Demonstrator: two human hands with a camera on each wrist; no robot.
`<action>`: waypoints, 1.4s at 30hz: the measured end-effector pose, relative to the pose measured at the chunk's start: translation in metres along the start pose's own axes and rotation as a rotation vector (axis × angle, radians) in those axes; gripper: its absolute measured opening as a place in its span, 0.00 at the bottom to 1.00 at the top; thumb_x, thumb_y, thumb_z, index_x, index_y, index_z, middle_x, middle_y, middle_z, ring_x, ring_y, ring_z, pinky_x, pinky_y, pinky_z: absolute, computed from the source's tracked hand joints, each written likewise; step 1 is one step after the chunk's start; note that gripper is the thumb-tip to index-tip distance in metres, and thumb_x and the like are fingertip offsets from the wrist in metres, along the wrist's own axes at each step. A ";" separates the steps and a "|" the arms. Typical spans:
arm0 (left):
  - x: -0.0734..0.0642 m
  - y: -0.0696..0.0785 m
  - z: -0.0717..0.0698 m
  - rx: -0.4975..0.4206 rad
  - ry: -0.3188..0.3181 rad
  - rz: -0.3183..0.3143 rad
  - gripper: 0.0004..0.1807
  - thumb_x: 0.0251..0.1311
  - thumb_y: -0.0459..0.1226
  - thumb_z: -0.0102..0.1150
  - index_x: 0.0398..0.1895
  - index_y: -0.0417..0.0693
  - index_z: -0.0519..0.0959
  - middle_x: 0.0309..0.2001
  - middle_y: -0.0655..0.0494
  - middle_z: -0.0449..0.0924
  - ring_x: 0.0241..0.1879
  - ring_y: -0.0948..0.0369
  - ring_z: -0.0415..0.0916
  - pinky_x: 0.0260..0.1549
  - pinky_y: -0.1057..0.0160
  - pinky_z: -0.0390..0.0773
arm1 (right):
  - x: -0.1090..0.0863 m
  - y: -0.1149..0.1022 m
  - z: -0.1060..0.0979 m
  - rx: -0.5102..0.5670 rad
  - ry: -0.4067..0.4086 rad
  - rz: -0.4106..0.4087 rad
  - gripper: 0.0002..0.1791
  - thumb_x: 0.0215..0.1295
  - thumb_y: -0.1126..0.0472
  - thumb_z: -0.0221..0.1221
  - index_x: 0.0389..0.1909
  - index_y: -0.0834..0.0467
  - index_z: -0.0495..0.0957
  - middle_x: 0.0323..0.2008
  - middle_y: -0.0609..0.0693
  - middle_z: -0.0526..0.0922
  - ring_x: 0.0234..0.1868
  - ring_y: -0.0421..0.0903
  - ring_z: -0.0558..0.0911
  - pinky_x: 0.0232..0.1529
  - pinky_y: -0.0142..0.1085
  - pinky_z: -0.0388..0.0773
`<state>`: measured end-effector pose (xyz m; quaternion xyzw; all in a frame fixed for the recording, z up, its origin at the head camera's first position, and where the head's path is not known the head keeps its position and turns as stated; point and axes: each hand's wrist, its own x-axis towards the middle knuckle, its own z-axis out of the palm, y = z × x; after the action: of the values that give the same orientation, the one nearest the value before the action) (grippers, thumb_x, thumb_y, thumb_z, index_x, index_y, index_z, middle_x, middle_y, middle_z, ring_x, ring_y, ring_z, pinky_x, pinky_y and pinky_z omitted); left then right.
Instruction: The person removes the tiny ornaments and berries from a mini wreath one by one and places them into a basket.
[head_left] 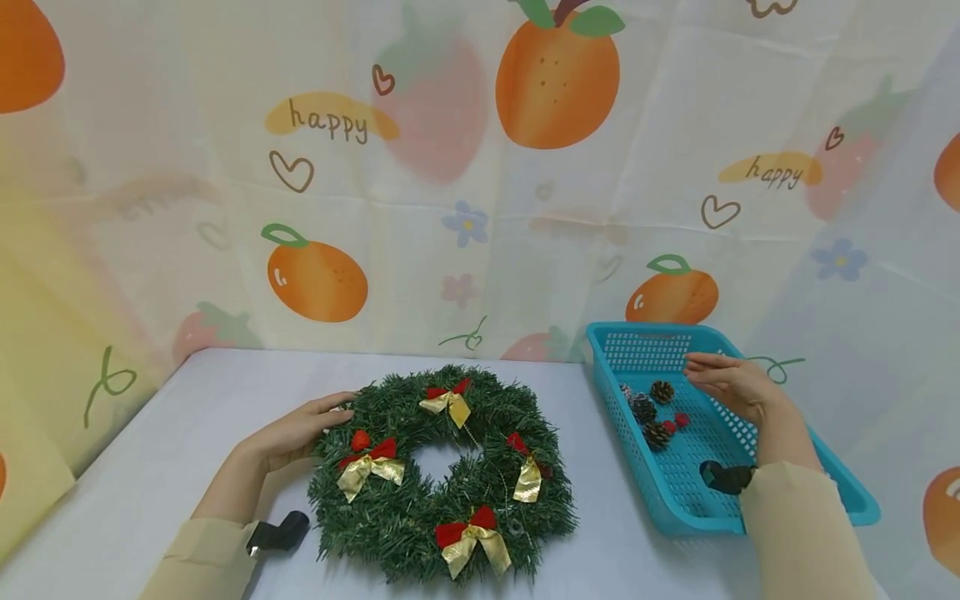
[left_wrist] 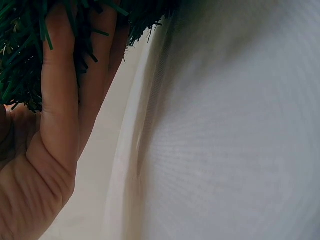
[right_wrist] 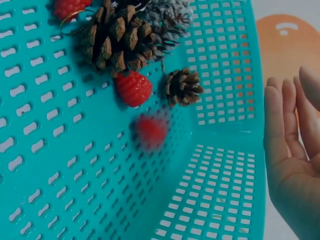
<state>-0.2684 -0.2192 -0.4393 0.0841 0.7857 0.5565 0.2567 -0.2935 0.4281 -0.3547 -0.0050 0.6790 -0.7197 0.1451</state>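
Observation:
A green artificial wreath (head_left: pixel 390 521) lies on the white table, with several red and gold bows (head_left: pixel 472 542) around it and a red berry (head_left: pixel 361 440) at its left side. My left hand (head_left: pixel 296 433) touches the wreath's upper left edge, its straight fingers (left_wrist: pixel 60 95) partly hidden among the needles. Above the blue plastic basket (head_left: pixel 697 467) hovers my right hand (head_left: pixel 738 387), fingers extended and nothing held. Inside the basket are several pinecones (right_wrist: pixel 117 37) and red berries (right_wrist: pixel 134 89). One red berry (right_wrist: pixel 152 131) looks blurred in the right wrist view.
The white tabletop (head_left: pixel 592 475) separates wreath and basket. A fruit-printed cloth (head_left: pixel 420 275) hangs behind the table, close to the basket's far end. Each wrist carries a small black device (head_left: pixel 281 533).

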 end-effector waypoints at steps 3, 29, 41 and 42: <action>0.000 -0.001 0.000 -0.001 -0.001 0.002 0.41 0.74 0.53 0.45 0.81 0.49 0.42 0.79 0.33 0.30 0.77 0.31 0.26 0.70 0.27 0.41 | 0.001 -0.002 0.001 0.049 0.001 0.000 0.20 0.71 0.72 0.53 0.41 0.42 0.83 0.41 0.34 0.86 0.45 0.31 0.85 0.51 0.26 0.82; -0.001 -0.001 0.000 -0.009 0.004 -0.002 0.41 0.74 0.53 0.45 0.80 0.48 0.43 0.79 0.33 0.30 0.77 0.31 0.25 0.69 0.26 0.39 | 0.004 -0.018 0.017 0.049 -0.092 -0.122 0.16 0.74 0.69 0.49 0.48 0.48 0.82 0.47 0.37 0.86 0.50 0.34 0.86 0.52 0.26 0.82; 0.001 -0.002 0.000 -0.013 0.002 0.015 0.40 0.74 0.53 0.45 0.80 0.48 0.43 0.79 0.33 0.31 0.77 0.32 0.27 0.71 0.28 0.44 | 0.011 -0.034 0.042 0.020 -0.144 -0.186 0.16 0.75 0.69 0.48 0.54 0.53 0.81 0.48 0.41 0.87 0.52 0.36 0.86 0.55 0.27 0.81; 0.001 -0.002 -0.001 -0.012 0.002 0.016 0.40 0.74 0.53 0.45 0.80 0.48 0.43 0.79 0.33 0.32 0.77 0.32 0.28 0.71 0.29 0.45 | 0.012 -0.036 0.044 0.023 -0.146 -0.187 0.17 0.75 0.69 0.48 0.53 0.53 0.81 0.48 0.42 0.87 0.52 0.37 0.86 0.55 0.27 0.81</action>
<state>-0.2689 -0.2202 -0.4415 0.0882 0.7821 0.5631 0.2519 -0.3029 0.3835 -0.3187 -0.1192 0.6549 -0.7355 0.1263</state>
